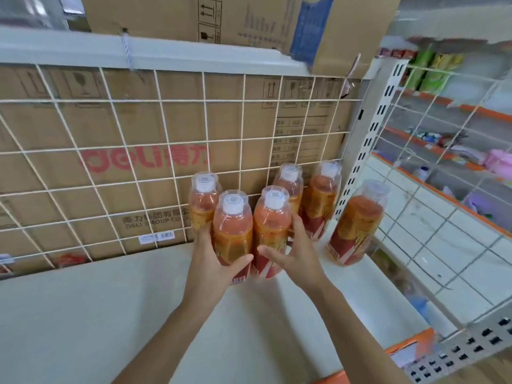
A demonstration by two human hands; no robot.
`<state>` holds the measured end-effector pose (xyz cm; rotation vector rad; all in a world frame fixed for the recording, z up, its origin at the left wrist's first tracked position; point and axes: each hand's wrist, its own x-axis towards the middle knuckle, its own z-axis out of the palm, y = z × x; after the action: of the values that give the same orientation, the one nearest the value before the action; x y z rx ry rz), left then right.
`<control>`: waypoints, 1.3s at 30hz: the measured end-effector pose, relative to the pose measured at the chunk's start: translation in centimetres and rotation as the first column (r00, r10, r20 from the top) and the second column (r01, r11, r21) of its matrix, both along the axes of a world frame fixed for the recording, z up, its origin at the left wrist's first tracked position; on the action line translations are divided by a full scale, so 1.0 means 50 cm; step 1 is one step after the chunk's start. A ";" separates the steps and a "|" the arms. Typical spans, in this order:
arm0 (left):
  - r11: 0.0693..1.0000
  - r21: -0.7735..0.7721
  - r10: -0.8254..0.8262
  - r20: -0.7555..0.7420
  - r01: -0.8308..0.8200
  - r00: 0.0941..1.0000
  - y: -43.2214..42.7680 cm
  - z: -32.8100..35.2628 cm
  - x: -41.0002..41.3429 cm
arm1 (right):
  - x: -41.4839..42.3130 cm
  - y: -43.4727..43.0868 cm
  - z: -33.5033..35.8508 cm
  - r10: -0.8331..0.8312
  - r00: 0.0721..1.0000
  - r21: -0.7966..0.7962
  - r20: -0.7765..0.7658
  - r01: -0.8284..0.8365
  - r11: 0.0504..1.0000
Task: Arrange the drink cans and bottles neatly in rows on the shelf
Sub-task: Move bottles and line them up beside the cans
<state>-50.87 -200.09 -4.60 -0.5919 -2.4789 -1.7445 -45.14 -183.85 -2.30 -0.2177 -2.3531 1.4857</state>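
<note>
On white shelf [110, 314]: left hand [213, 259] fingers [203, 232] wrap rounded plastic bottle [232, 228]; right hand [293, 253] clasps neighbouring bottle [270, 225].

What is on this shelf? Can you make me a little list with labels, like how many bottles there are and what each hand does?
place: white shelf with a wire grid at the back
bottles: six, orange drink, white caps, all upright
left hand: grips the front left bottle
right hand: grips the front middle bottle
lone bottle: stands apart, at the right
behind the grid: cardboard boxes
</note>
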 end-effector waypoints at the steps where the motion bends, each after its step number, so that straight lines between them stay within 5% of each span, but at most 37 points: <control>1: 1.000 -0.006 0.021 0.005 -0.021 1.000 0.008 -0.004 0.000 | -0.010 0.004 -0.009 0.018 1.000 -0.019 0.011 -0.018 1.000; 8: 0.993 -0.067 0.102 0.021 -0.100 0.995 0.017 -0.007 -0.008 | -0.042 0.029 -0.071 0.043 0.995 -0.062 0.093 -0.038 0.997; 24: 0.968 -0.063 -0.224 0.235 0.245 0.946 -0.142 -0.007 0.056 | 0.094 -0.086 -0.059 -0.011 0.999 -0.105 0.039 0.016 0.994; 39: 0.999 0.034 -0.042 0.186 0.036 0.982 -0.493 -0.002 0.105 | 0.197 -0.364 -0.059 -0.320 0.944 -0.139 -0.081 0.308 0.941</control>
<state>-45.62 -224.73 -4.68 -0.4994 -2.5716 -1.9334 -35.27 -202.03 -5.27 -0.5115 -2.0327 1.4475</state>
